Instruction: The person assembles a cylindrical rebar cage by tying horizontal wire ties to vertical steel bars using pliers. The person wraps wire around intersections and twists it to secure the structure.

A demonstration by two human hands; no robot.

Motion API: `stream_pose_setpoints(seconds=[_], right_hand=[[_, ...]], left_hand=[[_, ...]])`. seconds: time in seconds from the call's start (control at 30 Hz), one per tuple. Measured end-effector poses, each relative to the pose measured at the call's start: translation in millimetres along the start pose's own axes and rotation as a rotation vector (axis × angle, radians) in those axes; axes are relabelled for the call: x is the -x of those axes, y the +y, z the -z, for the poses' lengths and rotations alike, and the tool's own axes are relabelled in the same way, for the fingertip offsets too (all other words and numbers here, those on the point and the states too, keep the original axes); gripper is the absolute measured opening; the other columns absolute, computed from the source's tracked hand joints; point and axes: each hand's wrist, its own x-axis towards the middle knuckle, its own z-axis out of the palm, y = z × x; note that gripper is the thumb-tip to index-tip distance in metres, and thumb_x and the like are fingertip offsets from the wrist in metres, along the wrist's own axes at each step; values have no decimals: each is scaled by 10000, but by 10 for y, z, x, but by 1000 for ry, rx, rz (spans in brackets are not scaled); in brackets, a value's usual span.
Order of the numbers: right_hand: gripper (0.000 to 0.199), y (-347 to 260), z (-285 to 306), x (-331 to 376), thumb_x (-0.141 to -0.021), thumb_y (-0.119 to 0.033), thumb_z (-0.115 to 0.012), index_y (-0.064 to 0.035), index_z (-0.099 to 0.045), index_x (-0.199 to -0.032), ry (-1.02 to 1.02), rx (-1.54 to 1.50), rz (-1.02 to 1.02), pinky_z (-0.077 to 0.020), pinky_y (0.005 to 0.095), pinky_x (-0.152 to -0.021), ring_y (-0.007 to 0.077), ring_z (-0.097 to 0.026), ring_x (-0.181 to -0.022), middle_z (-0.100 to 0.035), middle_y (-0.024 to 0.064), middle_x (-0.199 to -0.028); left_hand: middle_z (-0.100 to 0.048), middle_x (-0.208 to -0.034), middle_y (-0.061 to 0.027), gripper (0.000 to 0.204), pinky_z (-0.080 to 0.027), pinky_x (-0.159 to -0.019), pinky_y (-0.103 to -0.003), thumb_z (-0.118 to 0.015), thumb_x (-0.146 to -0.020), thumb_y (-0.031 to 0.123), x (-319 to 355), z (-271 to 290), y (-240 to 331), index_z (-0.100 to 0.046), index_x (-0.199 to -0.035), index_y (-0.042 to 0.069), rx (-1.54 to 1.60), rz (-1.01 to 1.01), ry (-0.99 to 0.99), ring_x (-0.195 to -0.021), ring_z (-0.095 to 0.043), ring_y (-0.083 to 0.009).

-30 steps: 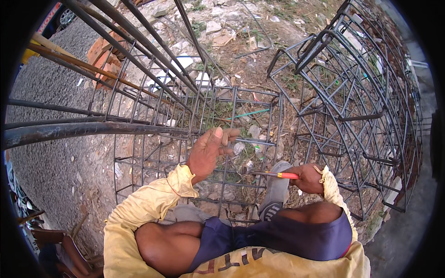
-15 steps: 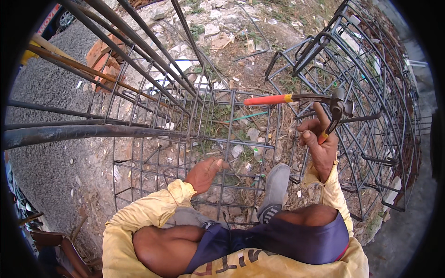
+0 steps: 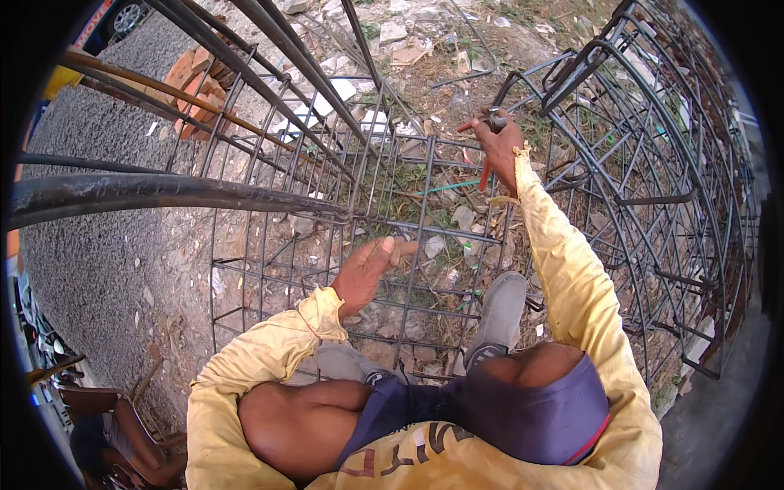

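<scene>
Pliers w/ orange handles (image 3: 487, 143) are clenched in the right hand (image 3: 500, 145) at a far joint of the dark steel rebar cage (image 3: 425, 237), left hand (image 3: 367, 269) released, hovering nearer, empty; most joints beyond grip look untied, so plenty left imo.

The right hand (image 3: 498, 147) grips red-handled pincers (image 3: 483, 135) at the far edge of the rebar cage (image 3: 408, 229). The left hand (image 3: 367, 269) hangs open, fingers (image 3: 400, 247) just above a cage bar; a grey shoe (image 3: 498, 314) rests beneath.

Dark, matt steel rebar cage (image 3: 425, 220); red-handled metal pincers (image 3: 487, 135).
</scene>
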Motion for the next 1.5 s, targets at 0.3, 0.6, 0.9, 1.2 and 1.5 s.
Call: stream_pose_setpoints(seconds=[0.3, 0.6, 0.9, 1.2, 1.5], right_hand=[[694, -673, -59, 1165, -877, -377, -742, 48, -486, -1361, -495, -344, 202, -468, 415, -1011, 326, -577, -1203, -566, 253, -1282], [404, -315, -304, 1649, -901, -364, -685, 7, -610, -1044, -660, 91, 292, -491, 428, -733, 350, -647, -810, -662, 173, -823], [345, -42, 380, 1686, -1041, -333, -496, -30, -555, -886, -867, -240, -164, -509, 341, -666, 206, -619, -674, -549, 43, -696], [257, 257, 1048, 1854, -1022, -313, -549, -88, -530, -899, -617, -787, -612, -445, 245, -494, 140, -566, -561, -490, -15, -670], [259, 452, 1217, 1530, -990, -265, -575, -19, -614, -922, -453, 577, 216, -461, 426, -655, 319, -604, -704, -592, 159, -741]], left_hand=[[-562, -1154, -89, 510, -371, -986, -321, -358, -1055, 498, -238, -106, 223, -551, -1075, 27, 104, -33, 16, -1043, -485, -158], [-511, -921, -12, 579, -414, -982, -314, -368, -1037, 551, -361, -324, 540, -465, -1272, 31, 172, -111, 108, -1025, -505, -125], [-614, -875, -42, 365, -490, -999, -454, -412, -1046, 467, -345, -351, 601, -451, -878, 146, 629, -14, 67, -1085, -639, -259], [-454, -682, 27, 349, -502, -980, -494, -431, -1050, 433, -441, -285, 413, -451, -854, 144, 844, 42, 66, -778, -597, -195], [-349, -644, 49, 355, -507, -802, -399, -446, -1047, 441, -357, -276, 409, -435, -880, 128, 626, 4, 49, -555, -386, -96]])
